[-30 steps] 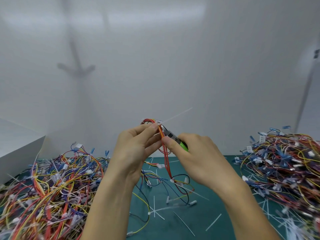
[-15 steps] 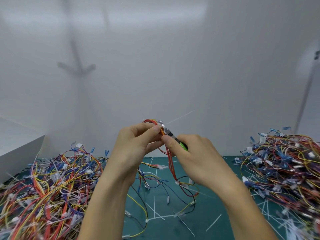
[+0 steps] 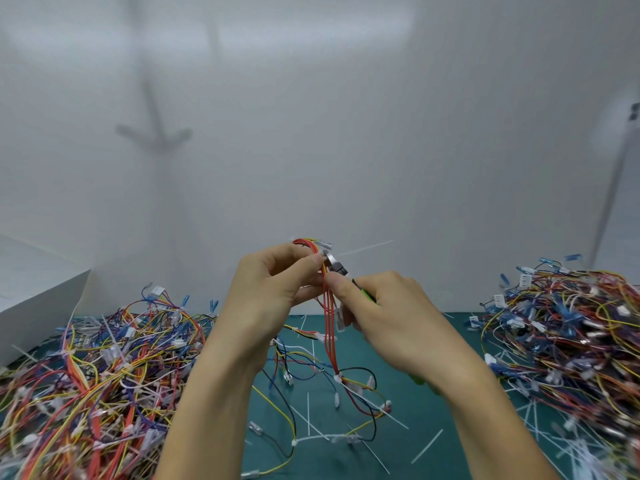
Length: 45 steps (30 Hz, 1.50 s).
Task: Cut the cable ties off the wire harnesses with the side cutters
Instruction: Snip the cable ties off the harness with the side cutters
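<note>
My left hand pinches a wire harness of red, orange and yellow wires, held up above the green mat. My right hand grips the side cutters, whose metal jaws sit at the harness top beside my left fingertips; a bit of green handle shows under my fingers. A white cable tie sticks out to the right from the top of the bundle. The harness's lower wires and white connectors hang down to the mat.
A big heap of tangled harnesses lies at the left and another heap at the right. Cut white tie pieces litter the green mat. A white box stands at far left; a white wall is behind.
The harness has been drawn slightly upward and its dangling wires have swung. The cutter jaws have shifted closer to the tie at the bundle's top. Both hands stay together.
</note>
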{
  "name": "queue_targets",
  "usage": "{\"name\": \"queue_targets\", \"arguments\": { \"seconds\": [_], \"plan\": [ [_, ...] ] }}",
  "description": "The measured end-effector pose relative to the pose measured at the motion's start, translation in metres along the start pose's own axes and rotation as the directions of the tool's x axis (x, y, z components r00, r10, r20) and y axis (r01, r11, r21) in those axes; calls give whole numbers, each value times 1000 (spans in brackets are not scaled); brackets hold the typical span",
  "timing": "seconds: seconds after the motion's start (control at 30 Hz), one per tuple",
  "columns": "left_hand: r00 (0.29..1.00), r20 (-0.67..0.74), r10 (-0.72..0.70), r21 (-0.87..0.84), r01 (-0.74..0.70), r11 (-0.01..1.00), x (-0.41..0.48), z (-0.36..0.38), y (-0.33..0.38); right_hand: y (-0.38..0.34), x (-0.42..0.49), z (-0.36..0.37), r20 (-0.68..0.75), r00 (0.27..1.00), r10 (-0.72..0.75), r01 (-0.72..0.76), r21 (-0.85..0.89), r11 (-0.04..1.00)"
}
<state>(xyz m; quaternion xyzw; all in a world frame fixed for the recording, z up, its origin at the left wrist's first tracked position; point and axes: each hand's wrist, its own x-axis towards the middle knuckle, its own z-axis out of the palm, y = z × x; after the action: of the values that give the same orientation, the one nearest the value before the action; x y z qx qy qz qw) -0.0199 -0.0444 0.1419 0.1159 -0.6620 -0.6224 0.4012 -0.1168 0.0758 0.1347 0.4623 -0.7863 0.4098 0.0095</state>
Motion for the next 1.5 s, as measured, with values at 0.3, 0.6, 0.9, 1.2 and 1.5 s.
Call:
{"name": "queue_targets", "arguments": {
  "seconds": [0.3,0.6,0.9,1.2,1.5],
  "plan": [
    [1000,13,16,-22,-15,1000,-1,0,2,4,1,1,89,995,40,-60,236,970],
    [999,9,33,-13,-33,999,-2,1,4,5,2,2,110,993,41,-69,268,961],
    [998,38,47,-11,-46,999,-3,-2,7,4,2,1,189,981,36,-103,361,927],
    [999,27,41,-26,-40,999,-3,-1,8,2,1,0,212,976,46,-125,378,917],
    [999,9,43,-14,-43,999,-4,0,9,2,2,1,180,982,53,-113,346,931]
  ]
}}
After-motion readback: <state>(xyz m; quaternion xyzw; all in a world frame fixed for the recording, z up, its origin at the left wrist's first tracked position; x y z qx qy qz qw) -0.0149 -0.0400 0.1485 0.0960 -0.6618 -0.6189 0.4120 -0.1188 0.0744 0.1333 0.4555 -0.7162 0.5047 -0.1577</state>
